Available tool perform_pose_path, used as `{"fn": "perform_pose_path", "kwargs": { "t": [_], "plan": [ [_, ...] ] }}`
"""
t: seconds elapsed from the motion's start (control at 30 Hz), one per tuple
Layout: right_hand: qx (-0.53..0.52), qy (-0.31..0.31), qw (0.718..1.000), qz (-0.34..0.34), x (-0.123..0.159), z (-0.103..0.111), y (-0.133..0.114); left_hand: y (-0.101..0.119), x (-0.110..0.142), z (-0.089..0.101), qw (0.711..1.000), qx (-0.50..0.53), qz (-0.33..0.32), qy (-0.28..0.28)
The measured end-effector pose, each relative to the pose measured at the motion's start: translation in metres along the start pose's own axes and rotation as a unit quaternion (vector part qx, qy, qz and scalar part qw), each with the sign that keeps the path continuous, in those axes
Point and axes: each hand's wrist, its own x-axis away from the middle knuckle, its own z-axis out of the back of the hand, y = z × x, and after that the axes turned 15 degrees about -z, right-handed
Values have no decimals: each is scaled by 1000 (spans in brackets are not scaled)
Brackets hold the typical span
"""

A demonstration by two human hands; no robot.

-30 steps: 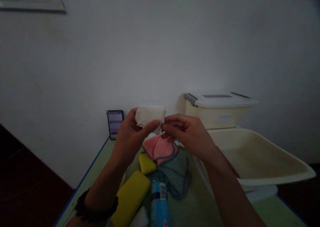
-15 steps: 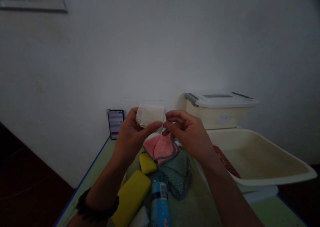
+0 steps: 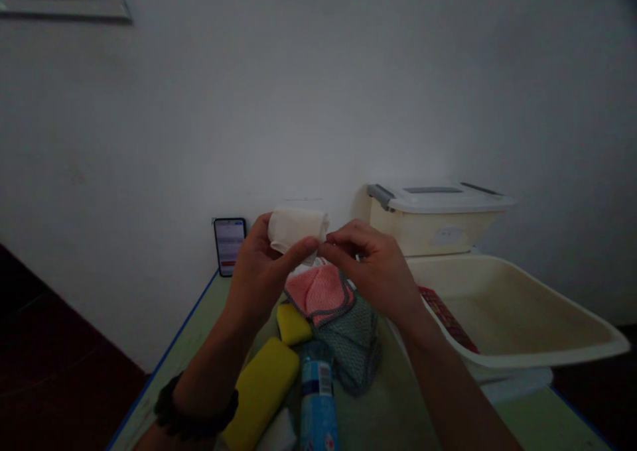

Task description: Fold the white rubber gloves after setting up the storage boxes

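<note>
My left hand [image 3: 259,265] grips a folded off-white cloth [image 3: 297,227], thin and soft-looking, with the thumb across its near side and the fingers behind. It is held up in front of the wall, above the table. My right hand [image 3: 373,265] pinches the cloth's lower right corner between thumb and fingertips. Under the hands lie a pink cloth [image 3: 313,295] and a grey-green cloth [image 3: 352,345], both with dark edging. Closer to me are a small yellow sponge [image 3: 293,325], a large yellow sponge [image 3: 263,388] and a blue bottle [image 3: 317,398].
A cream basin [image 3: 537,305] stands on the right, with a red patterned item [image 3: 448,318] by its near left side. Behind it sits a lidded storage box [image 3: 423,229]. A phone [image 3: 230,245] leans on the wall at the table's [image 3: 192,331] back left corner.
My right hand has shifted slightly left, and its fingers have closed together at the cloth's corner. The cloth has tilted a little, its right end now showing rolled layers.
</note>
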Motion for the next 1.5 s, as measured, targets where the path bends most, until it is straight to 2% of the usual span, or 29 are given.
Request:
{"fn": "perform_pose_path", "kwargs": {
  "t": [0.13,0.3,0.43,0.57,0.67,0.83,1.13,1.33,1.5],
  "plan": [
    [-51,-69,996,-3,0,3,2,-1,0,-1,1000,-7,1,30],
    [-130,-84,986,-56,0,-2,3,0,-1,-1,999,-26,-8,23],
    [-137,-58,982,-120,-1,-3,2,-1,0,-1,1000,-13,-5,4],
    [-118,-5,984,-137,-2,1,1,-3,0,0,997,74,4,-24],
    [-110,-2,986,-126,-3,5,1,-2,-1,1,995,97,13,-33],
    [-118,-61,986,-104,-2,5,1,-3,-2,5,995,78,29,-49],
    [-92,-44,989,-104,-4,6,4,1,-1,8,995,12,30,-96],
    [-35,-62,996,-45,-4,8,9,0,-3,8,996,11,26,-80],
    [-3,-50,997,-65,-5,6,10,-4,-4,8,995,14,34,-89]
  ]
}}
